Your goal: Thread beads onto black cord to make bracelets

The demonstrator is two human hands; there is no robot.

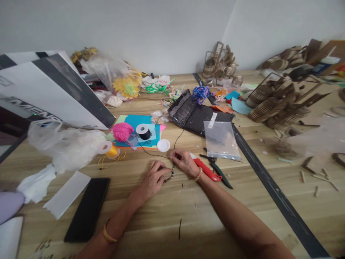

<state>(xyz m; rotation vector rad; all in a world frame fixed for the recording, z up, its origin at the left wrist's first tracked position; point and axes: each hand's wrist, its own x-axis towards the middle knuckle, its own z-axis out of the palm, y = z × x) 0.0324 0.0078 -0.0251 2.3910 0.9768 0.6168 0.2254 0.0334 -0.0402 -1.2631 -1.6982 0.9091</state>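
Note:
A short strand of small dark and coloured beads, a beaded bracelet [172,175], curves between my hands just above the wooden table. My left hand [155,176] is closed, thumb and forefinger pinching at the strand. Fingers pressed together, my right hand [184,162] grips the black cord [153,154] at the top of the beads. Part of the cord runs left to a white spool of black cord [144,132]; another length loops up behind the right hand. What lies inside the fingertips is hidden.
Beside my right wrist lie a red-handled cutter [206,169] and dark green pliers [222,175]. A clear bag [223,140] rests on black bubble wrap [199,117]. Pink yarn [122,132], a yellow thread spool [109,148] and a black phone [87,209] are left; small baskets [283,99] right.

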